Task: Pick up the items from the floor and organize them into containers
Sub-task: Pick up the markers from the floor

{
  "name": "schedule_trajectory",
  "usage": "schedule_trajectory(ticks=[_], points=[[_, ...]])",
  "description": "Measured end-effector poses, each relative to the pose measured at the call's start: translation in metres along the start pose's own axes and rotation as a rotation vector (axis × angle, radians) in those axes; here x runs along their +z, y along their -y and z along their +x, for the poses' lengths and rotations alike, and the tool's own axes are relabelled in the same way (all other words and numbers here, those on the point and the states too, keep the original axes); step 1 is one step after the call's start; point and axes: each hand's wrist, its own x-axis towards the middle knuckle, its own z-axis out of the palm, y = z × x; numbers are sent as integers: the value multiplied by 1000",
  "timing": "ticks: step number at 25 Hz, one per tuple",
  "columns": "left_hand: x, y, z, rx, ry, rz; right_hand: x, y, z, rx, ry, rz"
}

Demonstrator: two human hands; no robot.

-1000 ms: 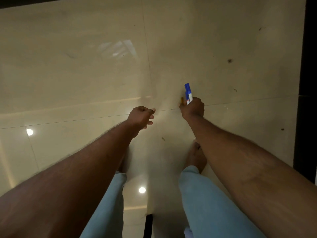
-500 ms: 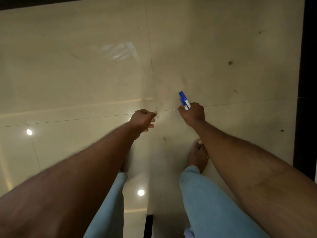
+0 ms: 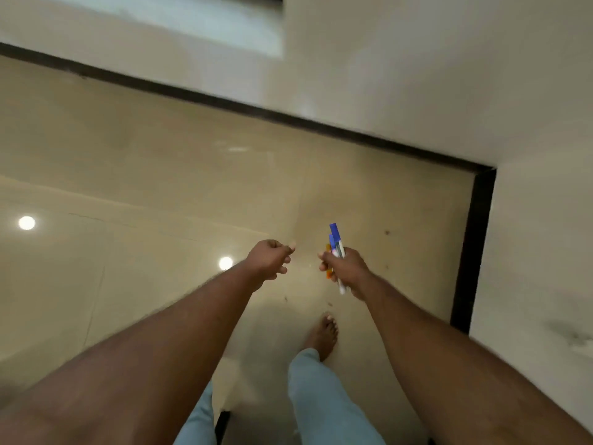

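Observation:
My right hand [image 3: 348, 269] grips a bundle of markers [image 3: 336, 242]: two with blue caps and white barrels stick up out of the fist, and an orange one shows beside my fingers. My left hand [image 3: 271, 256] hangs a little to the left of it with curled fingers; whether it holds anything cannot be told. Both hands are above the glossy beige tiled floor [image 3: 179, 187]. No container is in view.
A dark skirting strip [image 3: 288, 118] runs along the white wall [image 3: 417, 75] ahead and turns down the right side at a corner [image 3: 481, 175]. My bare right foot [image 3: 322, 335] stands on the tiles below my hands. Ceiling lights reflect in the floor at left.
The view has swung up from bare floor to the wall and its corner. My right hand has lifted with the markers, and more of them show in the grip now.

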Motion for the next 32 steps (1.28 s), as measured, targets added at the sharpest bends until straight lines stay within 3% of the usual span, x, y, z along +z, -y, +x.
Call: schedule_trajectory(ticks=[6, 10, 15, 20, 24, 32], points=[[-137, -78, -164, 121, -194, -284, 42, 157, -142, -88, 232, -347], [-252, -74, -266, 170, -357, -526, 119, 255, -215, -138, 359, -554], [-389, 14, -356, 126, -545, -803, 268, 335, -277, -283, 463, -767], [-514, 132, -414, 23, -675, -997, 445, 374, -329, -178, 604, -908], [-600, 208, -454, 26, -851, -1198, 594, 402, -371, -277, 649, -973], [-658, 291, -485, -195, -979, -1582, 818, 450, -457, -293, 859, -1225]])
